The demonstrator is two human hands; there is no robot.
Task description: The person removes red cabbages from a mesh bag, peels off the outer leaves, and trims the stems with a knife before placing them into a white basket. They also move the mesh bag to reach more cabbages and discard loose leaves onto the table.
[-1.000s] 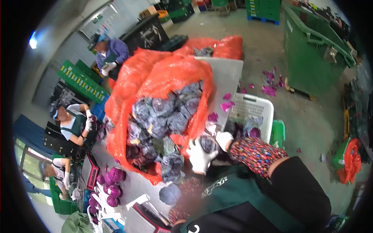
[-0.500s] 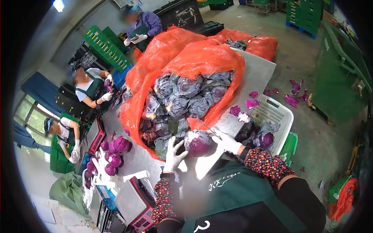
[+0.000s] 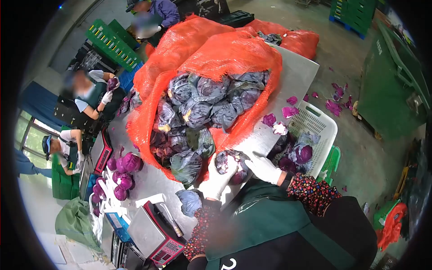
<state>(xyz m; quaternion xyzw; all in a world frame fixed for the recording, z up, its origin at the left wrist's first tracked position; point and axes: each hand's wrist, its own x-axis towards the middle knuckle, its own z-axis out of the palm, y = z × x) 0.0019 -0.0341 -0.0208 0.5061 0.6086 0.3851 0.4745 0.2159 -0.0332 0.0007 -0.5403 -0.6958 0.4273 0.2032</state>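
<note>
A red cabbage (image 3: 240, 176) with dark outer leaves and a pale patch on top is between my hands at the table's front edge. My left hand (image 3: 219, 179), in a white glove, grips its near left side with fingers over the pale patch. On the right, my gloved right hand (image 3: 264, 168) presses its fingers against the cabbage; its fingertips are partly hidden. Just behind is an open red mesh sack (image 3: 265, 105) full of unpeeled red cabbages (image 3: 198, 112). One loose cabbage leaf (image 3: 189, 202) lies left of my left hand. A knife (image 3: 173, 220) lies beside the scale.
A digital scale (image 3: 155, 229) stands at the left, near peeled red cabbages (image 3: 123, 175). A white basket (image 3: 326, 128) with cabbage pieces is at the right. Leaf scraps (image 3: 290, 111) lie on the metal table (image 3: 299, 74). A green bin (image 3: 391, 90) stands beyond. Several co-workers are at the left.
My left hand has moved onto the cabbage's top, and the cabbage now shows darker leaves and a pale patch. A loose leaf and a knife now show at the left. The view has shifted slightly.
</note>
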